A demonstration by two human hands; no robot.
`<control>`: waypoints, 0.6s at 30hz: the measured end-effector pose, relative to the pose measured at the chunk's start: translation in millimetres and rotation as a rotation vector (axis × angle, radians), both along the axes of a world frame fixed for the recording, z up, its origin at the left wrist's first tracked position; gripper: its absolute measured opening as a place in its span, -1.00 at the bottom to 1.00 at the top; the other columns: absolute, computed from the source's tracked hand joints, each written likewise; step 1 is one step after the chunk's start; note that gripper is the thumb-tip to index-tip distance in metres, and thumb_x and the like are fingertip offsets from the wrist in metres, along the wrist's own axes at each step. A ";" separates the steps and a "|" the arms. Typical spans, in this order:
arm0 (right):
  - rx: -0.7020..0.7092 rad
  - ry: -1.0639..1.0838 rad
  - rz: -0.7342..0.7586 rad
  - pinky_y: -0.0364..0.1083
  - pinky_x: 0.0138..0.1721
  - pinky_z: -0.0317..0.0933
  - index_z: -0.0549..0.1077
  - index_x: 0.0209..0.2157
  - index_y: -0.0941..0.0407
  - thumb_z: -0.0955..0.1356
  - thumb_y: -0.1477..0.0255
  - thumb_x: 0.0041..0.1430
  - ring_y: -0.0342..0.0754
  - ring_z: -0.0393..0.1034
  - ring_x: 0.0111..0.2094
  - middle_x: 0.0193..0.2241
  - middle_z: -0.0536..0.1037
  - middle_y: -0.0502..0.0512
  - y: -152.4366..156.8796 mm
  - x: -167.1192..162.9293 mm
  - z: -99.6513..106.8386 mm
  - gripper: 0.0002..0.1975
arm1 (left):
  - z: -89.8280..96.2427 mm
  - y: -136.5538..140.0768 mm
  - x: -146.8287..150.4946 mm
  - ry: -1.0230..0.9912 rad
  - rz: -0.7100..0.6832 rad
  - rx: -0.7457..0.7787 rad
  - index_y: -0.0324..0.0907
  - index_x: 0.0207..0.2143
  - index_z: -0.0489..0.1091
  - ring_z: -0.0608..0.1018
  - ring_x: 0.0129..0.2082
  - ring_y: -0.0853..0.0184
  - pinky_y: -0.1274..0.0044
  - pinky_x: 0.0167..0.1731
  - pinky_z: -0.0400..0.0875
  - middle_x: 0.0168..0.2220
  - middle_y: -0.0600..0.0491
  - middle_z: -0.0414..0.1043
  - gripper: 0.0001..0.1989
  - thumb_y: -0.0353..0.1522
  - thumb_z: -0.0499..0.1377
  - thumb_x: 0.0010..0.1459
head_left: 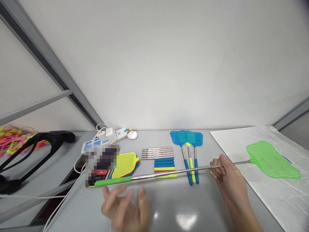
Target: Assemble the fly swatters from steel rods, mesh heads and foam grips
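A green fly swatter (270, 159) with an extended telescopic metal rod spans the view from left to right. My right hand (228, 178) is closed round the rod near the swatter head. Its green handle (113, 181) points left, above my left hand (127, 207), which is blurred with fingers apart and nothing in it. Behind the rod lie several metal rods (158, 152) in a row, with blue, yellow and red handles (164, 163) just in front. Three assembled fly swatters (189, 154) with blue and yellow parts lie to their right. Loose swatter heads (125, 165) are stacked at the left.
A power strip (106, 140) with white cables and a round white device (132, 135) sit at the back left. Right of the table lies a white plastic-wrapped sheet (241, 138). A black strap-like object (36, 151) and colourful items (21, 138) are at the far left.
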State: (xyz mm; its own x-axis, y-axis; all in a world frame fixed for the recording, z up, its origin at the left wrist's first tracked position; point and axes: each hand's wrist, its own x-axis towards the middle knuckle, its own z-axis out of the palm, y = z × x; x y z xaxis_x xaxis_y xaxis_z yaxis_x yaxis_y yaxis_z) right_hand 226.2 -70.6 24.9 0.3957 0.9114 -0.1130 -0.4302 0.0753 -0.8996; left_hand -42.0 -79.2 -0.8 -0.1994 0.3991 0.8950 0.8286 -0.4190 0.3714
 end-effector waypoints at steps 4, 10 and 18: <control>0.009 -0.007 -0.012 -0.10 -0.52 -0.08 0.00 -0.65 0.08 0.28 0.21 0.29 -0.14 -0.16 -0.56 -0.64 -0.07 -0.11 -3.7 -9.8 -3.2 -0.48 | -21.3 -26.5 44.4 -0.330 -0.397 -0.360 -0.06 -0.33 0.25 0.34 -0.32 0.22 0.25 -0.15 0.30 -0.37 0.02 0.25 -0.85 -0.21 0.04 0.25; 0.000 -0.122 0.090 -0.09 -0.48 -0.03 0.03 -0.64 0.07 0.26 0.14 0.29 -0.12 -0.04 -0.54 -0.62 -0.01 -0.09 -13.4 -37.0 -16.7 -0.49 | 5.3 -6.6 66.5 -1.060 -0.811 -1.008 -0.14 -0.53 0.15 0.09 -0.57 0.41 0.54 -0.53 0.03 -0.61 0.19 -0.03 -0.45 0.13 -0.05 0.20; -0.065 -0.252 0.104 -0.06 -0.48 -0.04 0.06 -0.66 0.05 0.29 0.11 0.23 -0.10 -0.03 -0.54 -0.64 0.05 -0.07 -18.5 -42.2 -24.6 -0.48 | 14.4 1.9 50.8 -1.187 -0.830 -0.965 -0.11 -0.61 -0.12 -0.07 -0.56 0.43 0.51 -0.54 -0.10 -0.62 0.22 -0.19 -0.48 -0.10 0.06 0.26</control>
